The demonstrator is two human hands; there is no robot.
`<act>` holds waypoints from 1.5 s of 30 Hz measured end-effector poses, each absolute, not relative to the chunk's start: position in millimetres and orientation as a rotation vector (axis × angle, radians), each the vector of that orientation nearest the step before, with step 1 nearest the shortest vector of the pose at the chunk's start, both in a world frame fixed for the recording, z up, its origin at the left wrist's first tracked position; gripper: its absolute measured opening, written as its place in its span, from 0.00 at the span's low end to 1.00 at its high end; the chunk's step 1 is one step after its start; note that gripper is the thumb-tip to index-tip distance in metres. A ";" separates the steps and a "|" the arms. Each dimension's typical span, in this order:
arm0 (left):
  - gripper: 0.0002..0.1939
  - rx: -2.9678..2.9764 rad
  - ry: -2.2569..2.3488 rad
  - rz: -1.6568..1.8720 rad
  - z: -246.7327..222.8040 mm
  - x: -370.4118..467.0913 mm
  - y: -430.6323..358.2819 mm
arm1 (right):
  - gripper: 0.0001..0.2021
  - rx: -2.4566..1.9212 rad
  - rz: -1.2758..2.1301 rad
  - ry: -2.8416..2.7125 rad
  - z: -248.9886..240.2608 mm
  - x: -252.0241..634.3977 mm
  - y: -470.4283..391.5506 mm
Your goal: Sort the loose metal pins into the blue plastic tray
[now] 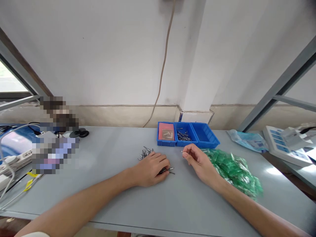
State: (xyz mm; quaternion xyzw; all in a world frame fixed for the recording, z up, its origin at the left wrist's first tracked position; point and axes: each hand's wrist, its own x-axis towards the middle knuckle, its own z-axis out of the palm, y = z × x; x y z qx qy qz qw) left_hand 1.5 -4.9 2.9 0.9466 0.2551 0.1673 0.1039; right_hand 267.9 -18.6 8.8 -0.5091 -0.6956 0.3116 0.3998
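My left hand [153, 168] lies on the table with its fingers curled over several small metal pins, whose ends stick out at the fingertips. Just behind that hand is a loose pile of the same metal pins [146, 153]. My right hand [198, 162] is raised a little to the right, thumb and forefinger pinched on one thin metal pin [182, 151]. Behind both hands stands a row of blue bins: the left bin [166, 143] contains a reddish item and a small bag, the middle bin [187, 143] metal pins, and the right bin [207, 133] shows a bare floor.
Crumpled green plastic bags [233, 169] lie beside my right forearm. Farther right are a blue-and-white plastic packet [248, 140] and a white power strip [286, 148]. Cables, another power strip [18, 160] and black round objects [83, 133] occupy the left side of the grey table [118, 144].
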 end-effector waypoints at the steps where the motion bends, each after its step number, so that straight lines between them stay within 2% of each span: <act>1: 0.03 2.792 0.753 0.494 3.3 1.5 -4.9 | 0.13 -1.287 0.796 -1.757 9.0 267.8 -18.5; 7: 0.02 2.786 0.745 0.501 4.6 1.6 -5.3 | 0.15 -1.269 0.858 -1.744 9.1 267.6 -18.2; 13: 0.03 2.796 0.751 0.493 4.2 1.2 -5.4 | 0.22 -1.298 0.923 -1.780 10.6 267.4 -20.3; 23: 0.03 2.793 0.758 0.484 6.4 2.2 -5.8 | 0.26 -1.308 0.932 -1.763 11.6 266.5 -23.1; 45: 0.03 2.786 0.761 0.484 3.2 1.5 -5.4 | 0.14 -1.270 0.781 -1.808 12.6 268.6 -22.9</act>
